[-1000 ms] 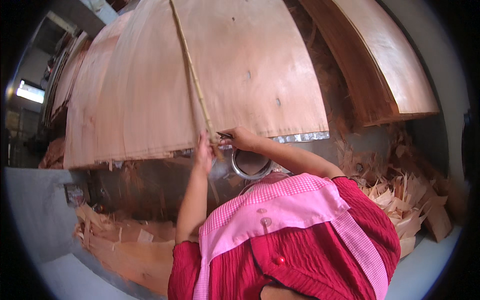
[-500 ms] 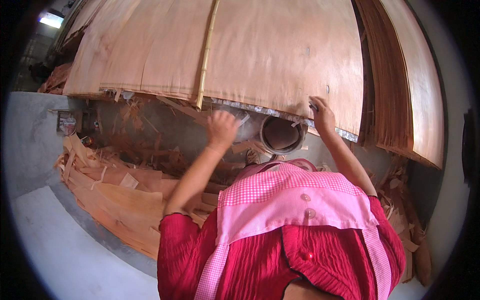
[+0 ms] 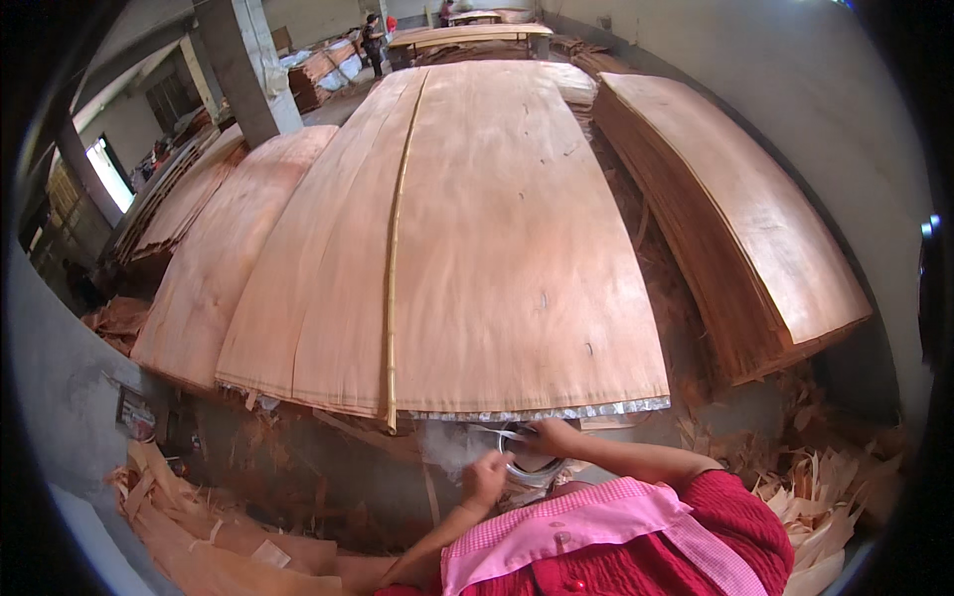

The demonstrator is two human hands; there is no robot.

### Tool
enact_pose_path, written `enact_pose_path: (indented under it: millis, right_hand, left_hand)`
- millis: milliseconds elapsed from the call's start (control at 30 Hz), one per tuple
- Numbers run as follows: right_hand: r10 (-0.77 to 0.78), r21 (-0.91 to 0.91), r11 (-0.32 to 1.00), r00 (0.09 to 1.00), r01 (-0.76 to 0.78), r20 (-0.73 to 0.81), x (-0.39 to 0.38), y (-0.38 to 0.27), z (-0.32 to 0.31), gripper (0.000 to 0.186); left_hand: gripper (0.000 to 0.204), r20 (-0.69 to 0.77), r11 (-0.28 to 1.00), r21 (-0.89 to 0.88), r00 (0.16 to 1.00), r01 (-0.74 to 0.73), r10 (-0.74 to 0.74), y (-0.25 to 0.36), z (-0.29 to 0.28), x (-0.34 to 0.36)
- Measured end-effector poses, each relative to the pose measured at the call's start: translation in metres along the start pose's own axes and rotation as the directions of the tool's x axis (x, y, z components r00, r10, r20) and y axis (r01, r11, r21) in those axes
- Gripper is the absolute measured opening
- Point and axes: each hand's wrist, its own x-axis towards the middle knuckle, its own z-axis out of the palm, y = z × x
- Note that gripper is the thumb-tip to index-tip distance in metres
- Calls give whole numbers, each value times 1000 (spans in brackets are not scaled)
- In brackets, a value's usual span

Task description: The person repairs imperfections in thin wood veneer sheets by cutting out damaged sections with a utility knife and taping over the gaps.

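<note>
My right hand is closed over a round bucket below the near edge of the veneer stack. A thin white strip runs to its fingertips and sticks out to the left. Lower and to the left, my left hand is closed near the bucket's rim, its fingertips close to the right hand. What it holds, if anything, is too small to make out. Large reddish-brown wood veneer sheets lie stacked in front of me, and a long bamboo pole rests lengthwise on top.
Another tall veneer stack stands to the right, and a lower one to the left. Torn veneer scraps pile up on the floor at left and right. A concrete pillar and a person are farther back.
My right hand has moved left and down from the stack's edge, and the hands have come together over the bucket. The view has tilted up, showing more of the room.
</note>
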Motion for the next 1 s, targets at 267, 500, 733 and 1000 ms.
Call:
enact_pose_path:
  millis: [267,500,733,1000]
  right_hand:
    - [19,-271,961,972,46,234,-105,4,-102,34]
    - [363,-506,836,905,-211,222,-174,128,-52,31]
    - [78,370,900,919,-231,386,-64,39,-1,25]
    - [174,253,927,914,-278,367,-63,13,-10,16]
  left_hand:
    - [21,770,929,-308,626,203,119,0,19,66]
    - [26,731,920,279,682,-275,-18,-45,26,35]
    - [24,348,990,-16,929,139,-125,-28,43,16]
    - [15,291,878,-296,911,376,-292,-44,78,15]
